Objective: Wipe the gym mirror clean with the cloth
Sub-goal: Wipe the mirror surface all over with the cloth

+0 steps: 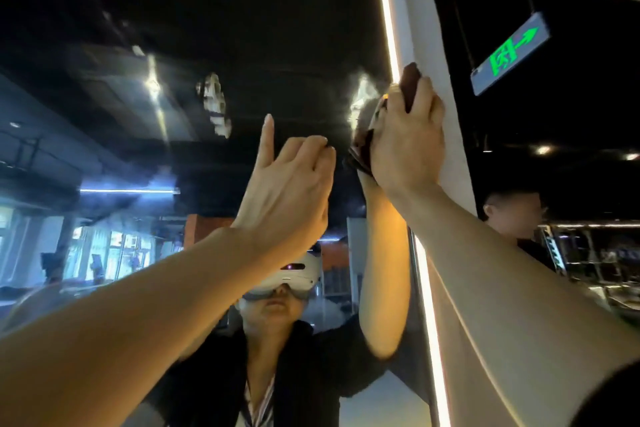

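Observation:
The gym mirror [173, 45] fills the left and centre of the head view and reflects me, a dark ceiling and lit windows. High at its right edge, my right hand [407, 142] presses a dark brown cloth [410, 83] against the glass beside a lit strip. The cloth pokes out above my fingers and below my palm. My left hand [287, 184] is raised in front of the mirror, its little finger pointing up and the other fingers curled, holding nothing. Whitish smears [214, 104] show on the glass to the left of the cloth.
A vertical light strip [388, 21] and a white pillar [433, 55] border the mirror on the right. A green exit sign [510, 52] hangs beyond the pillar. Another person [512, 215] stands behind the pillar, near gym equipment [588, 253].

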